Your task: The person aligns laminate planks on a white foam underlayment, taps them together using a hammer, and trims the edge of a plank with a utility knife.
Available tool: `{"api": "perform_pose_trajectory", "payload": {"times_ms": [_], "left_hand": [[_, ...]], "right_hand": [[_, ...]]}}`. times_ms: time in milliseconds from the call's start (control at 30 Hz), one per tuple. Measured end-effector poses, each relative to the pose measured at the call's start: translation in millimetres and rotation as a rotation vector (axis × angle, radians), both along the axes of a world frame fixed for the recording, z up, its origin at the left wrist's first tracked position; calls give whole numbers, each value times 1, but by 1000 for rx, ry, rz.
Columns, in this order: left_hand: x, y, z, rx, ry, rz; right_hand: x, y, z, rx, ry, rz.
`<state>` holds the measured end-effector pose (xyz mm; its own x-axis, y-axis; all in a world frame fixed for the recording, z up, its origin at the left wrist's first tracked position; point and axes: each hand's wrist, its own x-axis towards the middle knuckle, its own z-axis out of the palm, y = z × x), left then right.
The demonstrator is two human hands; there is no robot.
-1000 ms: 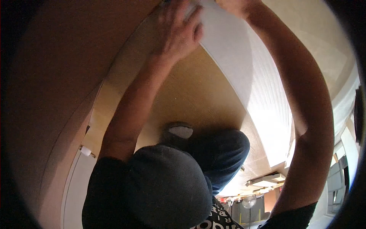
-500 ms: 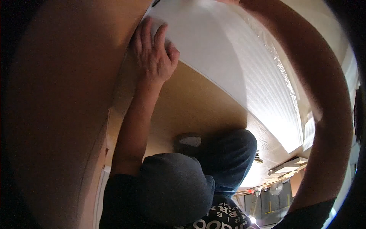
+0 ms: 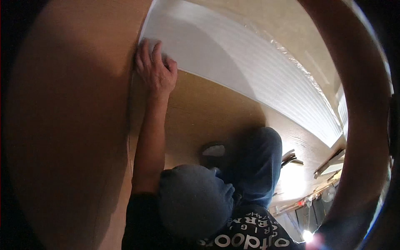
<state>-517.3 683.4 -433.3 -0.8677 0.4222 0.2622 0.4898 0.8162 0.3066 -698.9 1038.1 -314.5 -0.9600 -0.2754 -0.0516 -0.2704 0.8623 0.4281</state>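
Observation:
My left hand [image 3: 156,73] lies with its fingers apart on the near left corner of a white ribbed sheet [image 3: 225,54], close to a brown upright surface [image 3: 75,83]. Nothing shows in its grip. The sheet looks like foam underlay and is spread over a wood-coloured floor [image 3: 196,112]. Along its far side runs a shiny strip of clear film [image 3: 300,62]. My right arm [image 3: 362,96] reaches up the right side and over the top edge, so the right hand is out of the picture.
My bent knee [image 3: 266,146] is beside the sheet's near edge, with a shoe [image 3: 214,150] on the floor. Thin dark strips [image 3: 291,159] and pale boards [image 3: 331,164] lie at the lower right, near a bright lamp [image 3: 308,236].
The view has shifted, and more of the sheet's left edge shows. My left hand appears a little lower and further left, still on the sheet. My right hand has left the top edge of view.

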Motion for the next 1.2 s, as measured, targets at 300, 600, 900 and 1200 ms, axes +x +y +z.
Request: {"api": "perform_pose_trajectory", "payload": {"times_ms": [300,600,900,1200], "left_hand": [[69,-86,19,374,-245,-16],[85,-101,-5,254,-157,-93],[95,-113,-17,295,-156,-19],[105,-85,46,1474,-1151,319]], "right_hand": [[247,-114,6,-851,-1388,-170],[76,-206,-158,-1454,-430,-665],[126,-251,-84,-1572,-300,-769],[318,-292,-72,-1691,-706,-385]]}}
